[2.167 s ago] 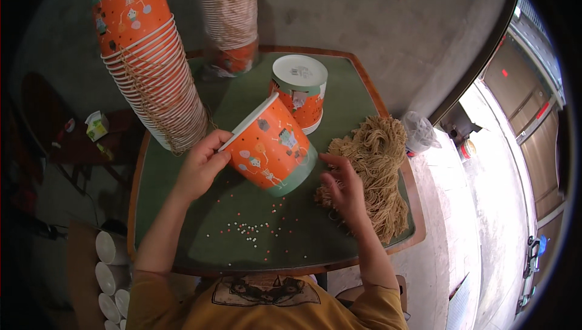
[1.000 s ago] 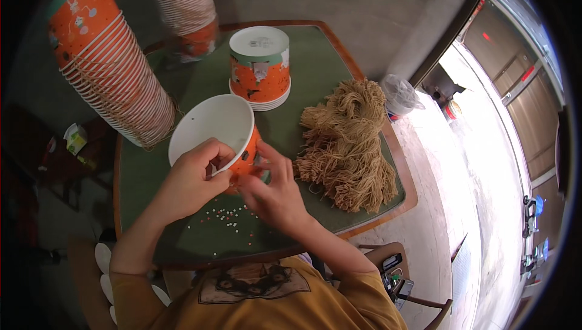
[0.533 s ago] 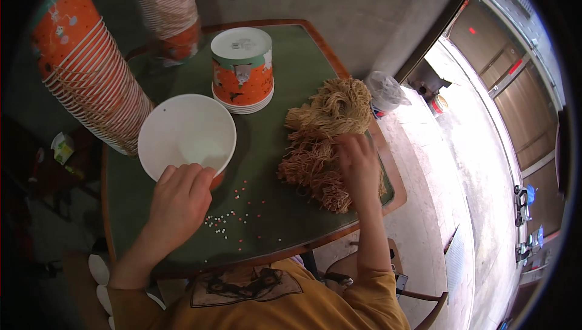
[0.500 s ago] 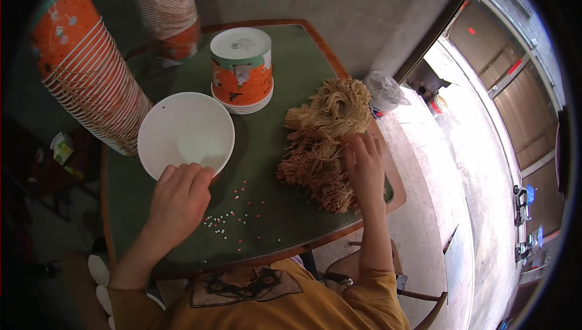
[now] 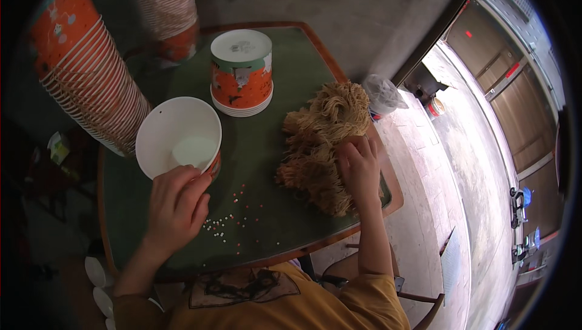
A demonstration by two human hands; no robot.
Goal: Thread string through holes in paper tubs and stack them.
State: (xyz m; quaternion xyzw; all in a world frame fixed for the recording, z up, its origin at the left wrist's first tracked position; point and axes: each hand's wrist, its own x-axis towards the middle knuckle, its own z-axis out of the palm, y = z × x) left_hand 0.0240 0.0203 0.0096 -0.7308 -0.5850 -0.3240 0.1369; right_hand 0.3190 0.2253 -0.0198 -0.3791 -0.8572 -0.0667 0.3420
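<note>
On the left of the table is a white-lined paper bucket, its mouth leaning toward me, with an orange printed outside. My left hand is closed at its near rim, fingers bent over the edge. A heap of tan, stringy bundles, resembling dried noodles, lies on the right. The fingers of my right hand are curled into the heap's right side, and the fingertips are partly hidden. Between my hands, small white and red dots are scattered on the green tabletop.
Upside-down orange buckets stand nested behind the open one. One tall stack of buckets leans at the left, and another stack rises at the back. A clear plastic bag is beyond the table's right edge, near a wooden chair.
The paper bucket has shifted slightly left and tipped, showing its orange side. My left hand's fingers have loosened a little; my right hand has moved slightly left on the heap.
</note>
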